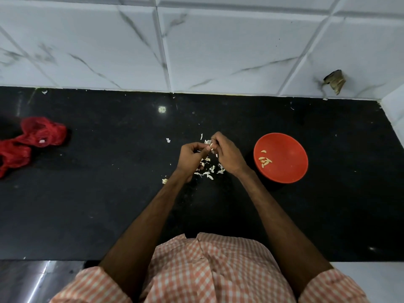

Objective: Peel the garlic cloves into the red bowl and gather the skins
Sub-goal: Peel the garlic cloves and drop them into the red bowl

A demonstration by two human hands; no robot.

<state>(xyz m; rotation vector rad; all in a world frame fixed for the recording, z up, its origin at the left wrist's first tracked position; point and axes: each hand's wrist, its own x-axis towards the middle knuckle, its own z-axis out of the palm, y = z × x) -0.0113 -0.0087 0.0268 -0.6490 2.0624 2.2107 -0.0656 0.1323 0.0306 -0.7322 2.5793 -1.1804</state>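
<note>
Right now the left hand (192, 156) and right hand (228, 155) meet, curled fingers (215, 138) pinching one garlic clove (211, 145); its long axis is too small to tell. Skins (207, 170) lie just under the fingers on the surface (109, 193). The red bowl (288, 147) sits beyond the right hand, which is nearer for the drop.
</note>
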